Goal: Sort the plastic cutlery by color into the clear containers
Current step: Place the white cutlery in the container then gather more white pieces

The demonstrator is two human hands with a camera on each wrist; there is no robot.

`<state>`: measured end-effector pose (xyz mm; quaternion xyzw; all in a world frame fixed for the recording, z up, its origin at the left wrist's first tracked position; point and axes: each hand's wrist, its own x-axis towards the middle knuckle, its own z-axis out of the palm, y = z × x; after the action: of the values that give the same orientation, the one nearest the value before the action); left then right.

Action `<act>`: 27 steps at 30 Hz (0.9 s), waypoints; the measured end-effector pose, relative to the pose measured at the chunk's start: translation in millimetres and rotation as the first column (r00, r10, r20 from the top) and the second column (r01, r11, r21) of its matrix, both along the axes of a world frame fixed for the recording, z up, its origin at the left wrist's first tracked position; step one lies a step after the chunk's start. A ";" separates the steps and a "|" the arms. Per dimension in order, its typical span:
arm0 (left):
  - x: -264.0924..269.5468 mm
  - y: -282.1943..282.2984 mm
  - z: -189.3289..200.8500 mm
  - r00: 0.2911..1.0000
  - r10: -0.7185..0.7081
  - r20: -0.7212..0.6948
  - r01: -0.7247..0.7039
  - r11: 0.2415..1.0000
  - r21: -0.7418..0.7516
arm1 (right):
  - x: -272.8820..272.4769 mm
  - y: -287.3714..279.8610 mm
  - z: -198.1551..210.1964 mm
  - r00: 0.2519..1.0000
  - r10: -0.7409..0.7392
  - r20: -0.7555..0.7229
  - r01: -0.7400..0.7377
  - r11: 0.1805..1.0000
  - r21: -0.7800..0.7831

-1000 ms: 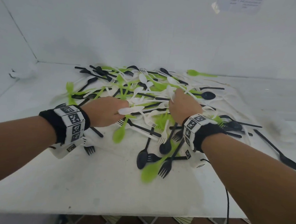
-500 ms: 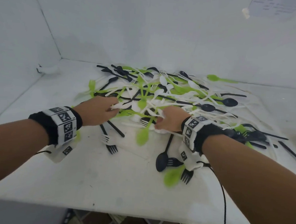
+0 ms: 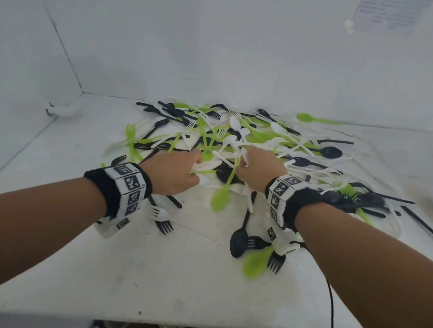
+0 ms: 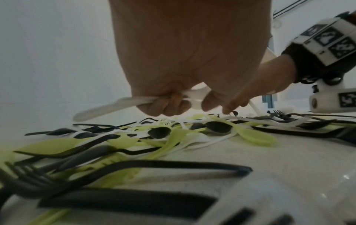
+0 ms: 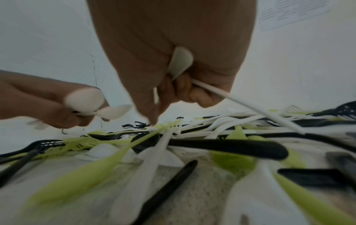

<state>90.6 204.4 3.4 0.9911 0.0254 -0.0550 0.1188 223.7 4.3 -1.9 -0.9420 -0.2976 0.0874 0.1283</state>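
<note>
A tangled heap of black, white and lime green plastic cutlery (image 3: 237, 139) covers the far half of the white table (image 3: 178, 275). My left hand (image 3: 177, 172) sits at the heap's near edge, its fingers curled round white spoons (image 4: 123, 105) (image 5: 86, 102). My right hand (image 3: 257, 166) is just to its right, gripping white cutlery (image 5: 181, 62), one white handle (image 5: 240, 103) sticking out; its forefinger tip touches the pile. A green spoon (image 3: 221, 197) lies between the two hands. No clear container shows in any view.
Loose black forks (image 3: 164, 225), a black spoon (image 3: 238, 238) and a green spoon (image 3: 256, 264) lie near my wrists. White walls close the table's back and left. A paper sheet (image 3: 389, 14) hangs top right. The table's front edge (image 3: 175, 323) is near.
Both hands have come closer together at the middle of the heap. The right hand has moved forward into the pile, holding white cutlery. The head view shifted, with the pile now farther off.
</note>
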 end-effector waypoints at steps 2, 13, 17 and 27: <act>9.3 1.7 2.2 0.996 0.084 -0.011 -0.084 0.995 -0.059 | -6.2 1.1 2.6 0.993 0.112 -0.048 -0.116 0.988 -0.098; -3.2 46.5 9.2 0.952 0.296 0.084 -0.270 0.934 -0.235 | -33.9 47.1 1.1 0.958 0.287 0.016 -0.273 0.924 -0.269; -20.0 53.6 7.8 0.944 0.319 0.085 -0.290 0.925 -0.245 | -38.2 62.6 -0.9 0.939 0.338 0.058 -0.293 0.880 -0.373; -35.7 68.9 3.2 0.918 0.382 0.102 -0.338 0.892 -0.299 | -39.0 71.2 17.8 0.942 0.331 0.061 -0.327 0.943 -0.066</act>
<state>54.9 273.3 6.6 0.9439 0.1917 0.0436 0.2652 184.7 75.5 15.9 -0.8848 -0.4525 0.0822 0.0756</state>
